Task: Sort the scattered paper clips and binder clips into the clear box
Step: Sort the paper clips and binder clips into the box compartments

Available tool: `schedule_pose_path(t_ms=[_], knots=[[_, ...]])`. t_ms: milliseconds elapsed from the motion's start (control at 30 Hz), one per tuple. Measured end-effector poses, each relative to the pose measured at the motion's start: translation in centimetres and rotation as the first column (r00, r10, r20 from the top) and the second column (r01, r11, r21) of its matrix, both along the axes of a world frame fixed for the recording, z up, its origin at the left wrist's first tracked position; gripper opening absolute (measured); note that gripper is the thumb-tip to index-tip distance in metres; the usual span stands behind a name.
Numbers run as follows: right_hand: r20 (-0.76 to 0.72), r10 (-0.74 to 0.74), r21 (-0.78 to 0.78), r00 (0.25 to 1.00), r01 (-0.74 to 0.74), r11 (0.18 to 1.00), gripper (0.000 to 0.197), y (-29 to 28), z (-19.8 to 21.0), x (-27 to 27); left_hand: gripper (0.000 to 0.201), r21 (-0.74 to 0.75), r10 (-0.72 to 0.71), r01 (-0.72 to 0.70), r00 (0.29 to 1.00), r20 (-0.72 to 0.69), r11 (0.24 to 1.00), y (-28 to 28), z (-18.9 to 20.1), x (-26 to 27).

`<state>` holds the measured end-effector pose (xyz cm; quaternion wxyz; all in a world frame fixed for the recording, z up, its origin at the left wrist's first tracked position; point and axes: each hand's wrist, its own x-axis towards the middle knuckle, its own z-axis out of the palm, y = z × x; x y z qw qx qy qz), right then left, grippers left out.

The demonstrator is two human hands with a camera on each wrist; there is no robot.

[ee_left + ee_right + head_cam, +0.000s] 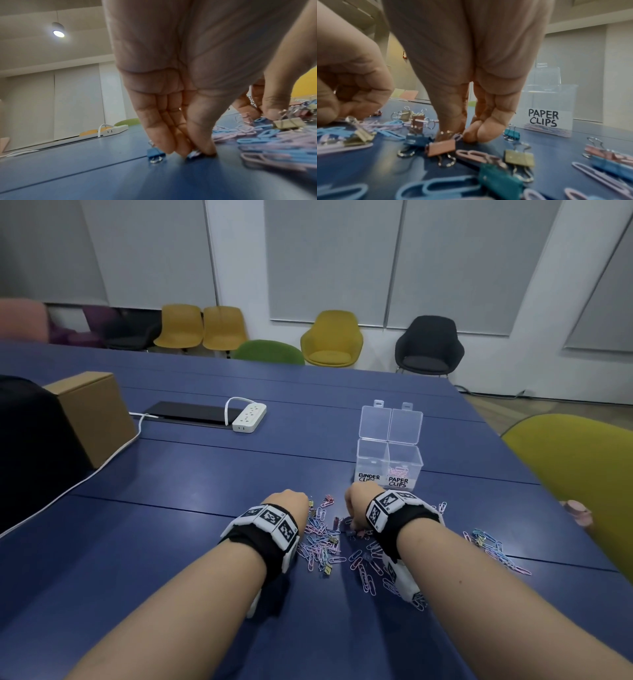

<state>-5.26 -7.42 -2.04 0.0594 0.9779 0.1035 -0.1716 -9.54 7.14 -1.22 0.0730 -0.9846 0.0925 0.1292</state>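
Clear box (389, 453), lids up; pink paper clips (399, 472) inside.

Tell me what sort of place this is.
Probably an office meeting room: a long blue table with a power strip on it, shell chairs lined along the wall, and grey wall panels behind them.
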Motion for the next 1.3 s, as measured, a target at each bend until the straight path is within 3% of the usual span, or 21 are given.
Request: schedule_pose_path(t_ms=[200, 333, 533, 667, 767, 833, 1000, 1067, 1133, 1267, 1300], knots=[[-0.038, -0.014, 0.01, 0.999, 0.014, 1.0, 0.03, -0.1, -0.4, 1.3, 0.027, 0.025, 0.024, -0.024, 1.0, -0.02, 0.999, -0.7, 0.2, 0.8], [-0.011, 0.074, 0.024, 0.997, -0.074, 0.997, 0.029, -1.0, -0.4, 1.5, 0.023, 0.018, 0.043, -0.042, 0.998, -0.052, 0.999, -0.7, -0.1, 1.3], [-0.04, 0.087, 0.023, 0.995, -0.086, 0.996, 0.014, -1.3, -0.7, 1.8, 0.021, 0.002, 0.083, -0.083, 0.993, -0.079, 0.997, -0.8, -0.3, 1.5], [-0.052, 0.082, -0.031, 0.995, -0.084, 0.996, 0.026, -1.4, -2.9, 3.8, 0.017, 0.047, 0.093, -0.089, 0.99, -0.105, 0.995, -0.9, -0.3, 1.4], [-0.06, 0.03, -0.013, 0.998, -0.03, 0.999, 0.011, -2.2, -6.4, 7.4, 0.025, 0.083, 0.081, -0.073, 0.992, -0.101, 0.994, -1.1, -0.3, 1.3], [-0.03, 0.062, -0.002, 0.998, -0.062, 0.998, 0.01, -1.5, -3.6, 4.8, 0.017, 0.09, 0.067, -0.058, 0.992, -0.104, 0.994, -1.2, -0.3, 1.2], [-0.06, 0.068, -0.021, 0.996, -0.069, 0.997, 0.004, -1.2, -2.8, 3.7, 0.011, 0.045, 0.061, -0.055, 0.991, -0.119, 0.997, -1.2, -0.2, 0.9], [-0.065, 0.036, 0.052, 0.997, -0.032, 0.998, 0.013, -1.5, -4.0, 5.1, 0.015, 0.03, 0.051, -0.048, 0.993, -0.111, 0.998, -1.2, -0.3, 0.8], [-0.034, 0.096, 0.065, 0.995, -0.094, 0.993, 0.022, -1.2, -2.4, 3.4, 0.024, 0.037, 0.037, -0.033, 0.994, -0.105, 0.999, -1.3, -0.3, 0.6], [-0.02, 0.095, 0.153, 0.995, -0.091, 0.984, 0.006, -1.3, -0.4, 1.2, 0.028, 0.11, -0.038, 0.052, 0.991, -0.125, 0.993, -2.1, 0.2, 0.2], [-0.025, 0.068, 0.188, 0.997, -0.062, 0.98, 0.014, -1.6, -0.1, 0.8, 0.028, 0.137, -0.05, 0.069, 0.989, -0.143, 0.988, -2.2, 0.3, 0.2]])
